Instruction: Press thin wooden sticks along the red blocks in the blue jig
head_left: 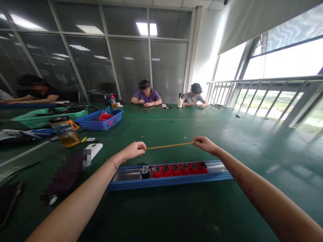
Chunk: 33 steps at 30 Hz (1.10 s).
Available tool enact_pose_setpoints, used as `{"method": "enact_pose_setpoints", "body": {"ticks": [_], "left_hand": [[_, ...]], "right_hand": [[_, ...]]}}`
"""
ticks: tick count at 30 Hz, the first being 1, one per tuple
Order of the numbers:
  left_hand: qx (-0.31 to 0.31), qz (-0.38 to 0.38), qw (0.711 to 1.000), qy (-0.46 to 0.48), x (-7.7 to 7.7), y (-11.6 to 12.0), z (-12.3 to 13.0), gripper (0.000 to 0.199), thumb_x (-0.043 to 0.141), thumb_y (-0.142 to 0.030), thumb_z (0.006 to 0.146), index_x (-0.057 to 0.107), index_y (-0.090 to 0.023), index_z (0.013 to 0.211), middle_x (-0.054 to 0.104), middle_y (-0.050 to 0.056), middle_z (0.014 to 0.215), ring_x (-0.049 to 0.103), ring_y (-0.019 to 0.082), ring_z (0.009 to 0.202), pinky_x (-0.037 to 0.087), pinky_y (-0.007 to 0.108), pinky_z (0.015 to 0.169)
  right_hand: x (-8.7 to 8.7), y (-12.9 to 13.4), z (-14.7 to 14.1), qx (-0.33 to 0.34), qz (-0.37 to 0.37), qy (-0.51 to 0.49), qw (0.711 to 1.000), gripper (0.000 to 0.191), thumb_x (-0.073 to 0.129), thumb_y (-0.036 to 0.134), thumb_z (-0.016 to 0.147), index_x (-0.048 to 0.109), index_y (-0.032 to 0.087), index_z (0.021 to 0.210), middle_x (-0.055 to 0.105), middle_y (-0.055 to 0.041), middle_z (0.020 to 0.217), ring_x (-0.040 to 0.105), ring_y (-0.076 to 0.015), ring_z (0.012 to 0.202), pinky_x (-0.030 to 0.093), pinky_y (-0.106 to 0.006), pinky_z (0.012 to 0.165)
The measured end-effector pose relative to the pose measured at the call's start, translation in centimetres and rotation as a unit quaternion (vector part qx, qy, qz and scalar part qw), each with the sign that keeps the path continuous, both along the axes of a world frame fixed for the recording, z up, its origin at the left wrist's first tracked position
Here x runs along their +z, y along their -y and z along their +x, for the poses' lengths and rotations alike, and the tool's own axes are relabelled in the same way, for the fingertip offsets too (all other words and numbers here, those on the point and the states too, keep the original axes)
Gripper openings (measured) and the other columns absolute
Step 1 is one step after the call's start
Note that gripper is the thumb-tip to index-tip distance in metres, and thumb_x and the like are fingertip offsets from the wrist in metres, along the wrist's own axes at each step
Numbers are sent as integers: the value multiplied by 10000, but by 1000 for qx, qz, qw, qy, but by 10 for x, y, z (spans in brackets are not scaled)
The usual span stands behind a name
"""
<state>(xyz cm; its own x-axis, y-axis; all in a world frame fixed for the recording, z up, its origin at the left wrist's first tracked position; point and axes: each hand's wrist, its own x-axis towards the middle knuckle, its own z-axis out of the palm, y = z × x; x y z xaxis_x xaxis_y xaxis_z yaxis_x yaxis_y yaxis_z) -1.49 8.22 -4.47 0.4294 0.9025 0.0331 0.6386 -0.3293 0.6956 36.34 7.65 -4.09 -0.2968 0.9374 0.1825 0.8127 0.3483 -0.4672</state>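
Between my two hands runs a thin brass-coloured strip [171, 145], apparently doubled, stretched almost level above the table. My left hand [135, 150] pinches its left end, and my right hand [204, 144] grips the right end. Below it lies a long blue and silver metal channel [171, 182], the housing of a power strip. Several red socket modules [176, 170] sit in a row inside it, with one black-and-white module [145, 172] at their left. Bare silver metal shows at both ends of the channel.
On the left are a blue basket [106, 125] with a red piece, a green basket [37, 118] of black cables, a jar of amber liquid [67, 137] and a white-ended, blurred object [94, 149]. Co-workers [146, 95] sit across the green table [161, 215].
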Motion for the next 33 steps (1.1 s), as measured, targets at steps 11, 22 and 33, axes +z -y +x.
{"method": "enact_pose_setpoints", "body": {"ticks": [11,22,33], "left_hand": [[51,26,997,60,35,60,14,369,469,-495,742,597,-167,849,601,6,656,567,159,685,425,260,665],[63,30,996,64,16,89,17,325,501,-483,743,587,-193,864,649,7,764,596,158,705,434,236,625],[88,39,995,13,6,85,11,375,461,-527,743,609,-199,845,654,8,733,584,160,658,407,228,584]], "right_hand": [[21,81,-1,22,-103,-275,956,316,537,454,736,528,187,904,428,38,637,383,-86,541,317,-205,477],[-8,101,3,-65,-62,-359,929,364,588,520,688,484,176,747,420,48,581,305,-55,459,220,-201,408],[-15,102,0,-61,-91,-322,941,363,582,526,691,482,184,755,455,42,575,366,-72,477,266,-202,421]]}}
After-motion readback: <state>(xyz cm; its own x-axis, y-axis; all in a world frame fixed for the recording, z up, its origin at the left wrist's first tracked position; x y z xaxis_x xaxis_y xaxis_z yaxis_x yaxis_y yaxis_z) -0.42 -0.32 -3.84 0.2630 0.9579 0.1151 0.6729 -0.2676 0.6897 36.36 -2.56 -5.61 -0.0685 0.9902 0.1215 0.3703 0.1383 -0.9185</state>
